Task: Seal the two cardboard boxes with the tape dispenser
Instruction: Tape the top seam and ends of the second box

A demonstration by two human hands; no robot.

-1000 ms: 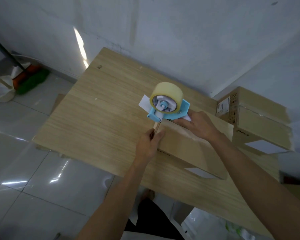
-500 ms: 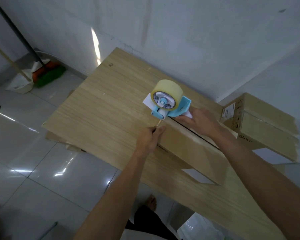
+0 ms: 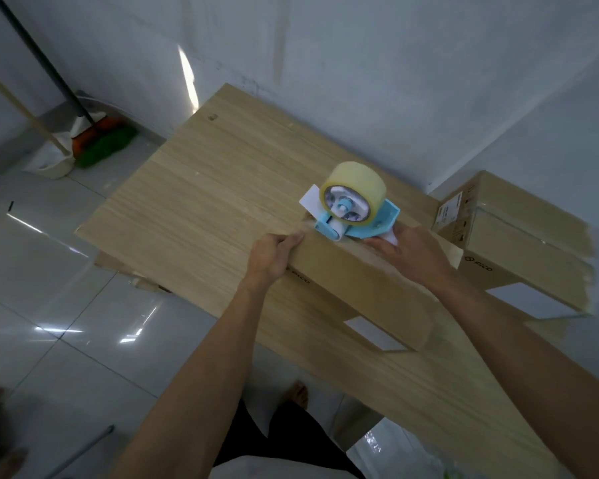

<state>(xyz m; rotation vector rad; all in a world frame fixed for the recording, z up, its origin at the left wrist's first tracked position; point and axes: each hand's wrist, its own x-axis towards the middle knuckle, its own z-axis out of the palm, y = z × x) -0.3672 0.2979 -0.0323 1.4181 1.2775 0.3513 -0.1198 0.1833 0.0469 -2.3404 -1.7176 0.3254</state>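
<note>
- left hand (image 3: 272, 259) curls its fingers over the left end of a long brown cardboard box (image 3: 360, 295) on a pale wooden table (image 3: 204, 202).
- light blue tape dispenser with a yellowish roll (image 3: 355, 210) sits on that box's top.
- right hand (image 3: 412, 254) grips its handle.
- second brown cardboard box (image 3: 526, 247) stands at the far right.

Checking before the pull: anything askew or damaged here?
Nothing stands out. The tape dispenser sits upright at the far end of the near box, right hand on the handle, left hand gripping the box's corner.
</note>
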